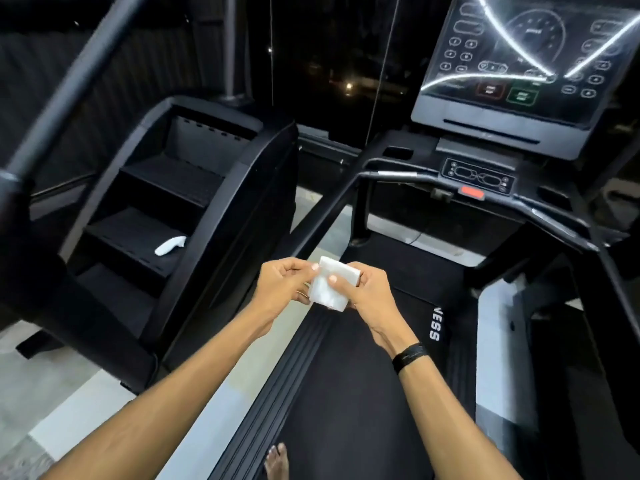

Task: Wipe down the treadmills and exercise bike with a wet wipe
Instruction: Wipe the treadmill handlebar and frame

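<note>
head view. person stands on a treadmill (363, 393), a bare foot (277, 460) on the black belt at the bottom edge. both forearms reach forward, hands meeting over the front part of the belt.

wet wipe (330, 289): white, folded into a small thick pad, held up in the air between the two hands, above the belt's left edge and just right of the treadmill's left handrail (325, 220).

left hand (282, 287): fingers curled in, thumb and fingertips pinching the wipe's left edge.

right hand (367, 296): curled round the wipe's right side, thumb pressed on its front face, fingers behind. a black band (410, 356) sits on that wrist.

treadmill console (519, 71) up at top right, dark glossy screen with bright streaks of reflected light, a red and a green button along its lower part. below it a small control panel (479, 176) and a red stop tab (471, 194).

to the left, well apart from the hands, a black stair-climber machine (194, 188). a small white object (169, 245) lies on one of its steps; cannot tell what it is.

pale floor (52, 393) shows between the machines. dark window behind, a few dim lights outside.
</note>
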